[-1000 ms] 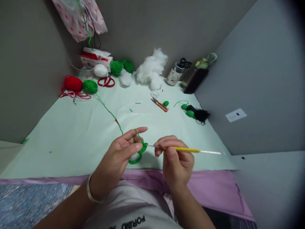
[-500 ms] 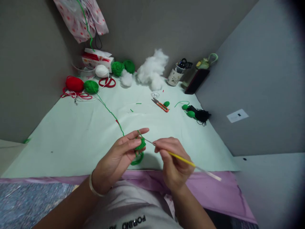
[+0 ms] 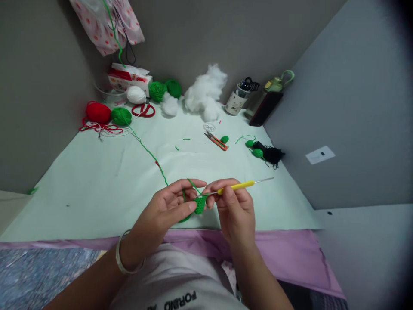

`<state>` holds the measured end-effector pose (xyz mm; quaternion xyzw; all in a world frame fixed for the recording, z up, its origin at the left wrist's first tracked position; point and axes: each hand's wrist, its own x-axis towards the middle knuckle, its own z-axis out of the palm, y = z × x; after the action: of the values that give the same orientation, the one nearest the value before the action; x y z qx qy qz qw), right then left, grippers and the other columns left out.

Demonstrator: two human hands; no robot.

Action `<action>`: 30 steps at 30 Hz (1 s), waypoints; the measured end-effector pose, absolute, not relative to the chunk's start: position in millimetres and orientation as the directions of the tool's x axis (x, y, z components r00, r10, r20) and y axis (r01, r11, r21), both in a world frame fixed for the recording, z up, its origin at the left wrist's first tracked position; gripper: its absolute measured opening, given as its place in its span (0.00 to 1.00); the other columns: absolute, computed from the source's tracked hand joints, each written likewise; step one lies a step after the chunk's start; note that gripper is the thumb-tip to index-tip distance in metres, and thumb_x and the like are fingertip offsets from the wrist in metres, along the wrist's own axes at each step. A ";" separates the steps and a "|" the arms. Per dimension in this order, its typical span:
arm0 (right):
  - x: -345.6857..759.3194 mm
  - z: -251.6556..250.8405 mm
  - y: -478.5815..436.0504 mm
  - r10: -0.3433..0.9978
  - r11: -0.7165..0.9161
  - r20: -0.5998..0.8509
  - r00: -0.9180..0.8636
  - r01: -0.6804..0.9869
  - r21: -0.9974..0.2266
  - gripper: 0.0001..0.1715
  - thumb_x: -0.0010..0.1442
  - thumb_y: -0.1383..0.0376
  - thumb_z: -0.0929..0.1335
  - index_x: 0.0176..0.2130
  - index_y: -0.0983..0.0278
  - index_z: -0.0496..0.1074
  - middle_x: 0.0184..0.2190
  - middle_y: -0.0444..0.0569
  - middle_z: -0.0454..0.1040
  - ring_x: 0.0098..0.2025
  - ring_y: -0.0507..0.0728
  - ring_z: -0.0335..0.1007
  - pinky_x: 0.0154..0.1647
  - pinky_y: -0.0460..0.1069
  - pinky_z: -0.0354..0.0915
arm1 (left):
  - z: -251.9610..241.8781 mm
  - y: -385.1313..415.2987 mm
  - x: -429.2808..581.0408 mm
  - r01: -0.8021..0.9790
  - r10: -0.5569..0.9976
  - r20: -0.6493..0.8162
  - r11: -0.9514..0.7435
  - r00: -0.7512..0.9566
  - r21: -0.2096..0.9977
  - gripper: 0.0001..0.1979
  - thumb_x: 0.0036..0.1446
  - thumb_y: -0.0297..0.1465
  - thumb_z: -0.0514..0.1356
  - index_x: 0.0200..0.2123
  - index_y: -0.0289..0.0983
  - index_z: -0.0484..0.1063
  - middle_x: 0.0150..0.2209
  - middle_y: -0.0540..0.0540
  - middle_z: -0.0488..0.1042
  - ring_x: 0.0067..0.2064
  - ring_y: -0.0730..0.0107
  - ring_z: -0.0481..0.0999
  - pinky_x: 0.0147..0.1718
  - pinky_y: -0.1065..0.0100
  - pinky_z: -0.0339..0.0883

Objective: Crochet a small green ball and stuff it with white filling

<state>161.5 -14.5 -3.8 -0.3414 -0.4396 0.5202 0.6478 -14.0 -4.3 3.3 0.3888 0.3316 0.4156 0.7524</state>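
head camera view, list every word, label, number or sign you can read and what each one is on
"FORBID": on the white shirt; further letters at the bottom edge are cut off, unreadable.
Red and white box: printing too small and blurred.
Cup: printed marks too small to read.
White wall plate: small dark mark, unreadable.
Yellow hook: no lettering can be made out.
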 end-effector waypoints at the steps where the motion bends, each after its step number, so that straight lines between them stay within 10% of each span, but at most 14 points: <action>1: 162.1 -2.3 -14.2 0.975 0.220 0.211 0.065 -0.381 -0.898 0.12 0.73 0.59 0.69 0.40 0.61 0.82 0.33 0.48 0.82 0.29 0.51 0.74 0.32 0.46 0.72 | 5.1 -4.0 -14.0 -0.356 0.890 -0.184 0.347 0.418 0.868 0.15 0.59 0.32 0.69 0.51 0.42 0.83 0.37 0.48 0.74 0.41 0.66 0.72 0.44 0.66 0.67; 13: 166.7 -0.6 -28.1 0.879 0.475 0.477 0.008 0.058 -0.878 0.13 0.75 0.67 0.64 0.48 0.58 0.79 0.41 0.48 0.83 0.39 0.54 0.79 0.39 0.50 0.76 | 6.7 -5.9 -15.6 -0.155 0.951 -0.101 0.151 0.293 0.976 0.14 0.60 0.28 0.67 0.49 0.45 0.83 0.36 0.49 0.73 0.40 0.68 0.72 0.42 0.68 0.68; 18: 165.3 -3.5 -32.5 0.726 0.659 0.672 -0.149 0.430 -0.617 0.14 0.74 0.68 0.65 0.53 0.57 0.77 0.44 0.51 0.84 0.44 0.58 0.82 0.42 0.53 0.80 | 2.6 -13.0 -7.0 -0.121 0.983 -0.036 0.058 0.178 0.991 0.18 0.58 0.27 0.69 0.51 0.46 0.83 0.38 0.50 0.72 0.43 0.67 0.73 0.48 0.67 0.67; 22: 162.5 -10.7 -34.7 0.599 0.684 0.770 -0.222 0.642 -0.347 0.16 0.69 0.71 0.70 0.53 0.54 0.79 0.45 0.49 0.83 0.45 0.58 0.83 0.41 0.51 0.81 | 2.3 -12.3 -2.6 -0.405 0.922 -0.219 0.342 0.320 0.848 0.25 0.57 0.31 0.71 0.58 0.45 0.79 0.39 0.49 0.73 0.42 0.67 0.74 0.44 0.68 0.69; 25: 162.2 -11.2 -33.0 0.656 0.667 0.746 -0.111 0.548 -0.505 0.16 0.70 0.70 0.69 0.52 0.54 0.80 0.43 0.49 0.83 0.43 0.58 0.82 0.39 0.52 0.80 | 4.3 -6.0 -6.2 -0.522 0.828 -0.296 0.537 0.476 0.662 0.24 0.57 0.33 0.72 0.57 0.41 0.80 0.36 0.48 0.74 0.38 0.70 0.74 0.41 0.70 0.69; 30: 158.7 -6.8 -23.1 0.884 0.452 0.438 0.164 -0.058 -0.890 0.12 0.73 0.64 0.67 0.43 0.56 0.83 0.36 0.48 0.82 0.30 0.55 0.76 0.29 0.51 0.74 | 5.7 -1.2 -10.5 -0.535 0.885 -0.256 0.444 0.390 0.719 0.19 0.56 0.30 0.73 0.52 0.44 0.84 0.35 0.51 0.74 0.36 0.75 0.73 0.38 0.73 0.67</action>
<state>158.7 -23.1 -6.8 -0.3832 -0.5390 0.3569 0.6597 -10.5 -1.2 5.7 0.2739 0.3192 0.4507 0.7874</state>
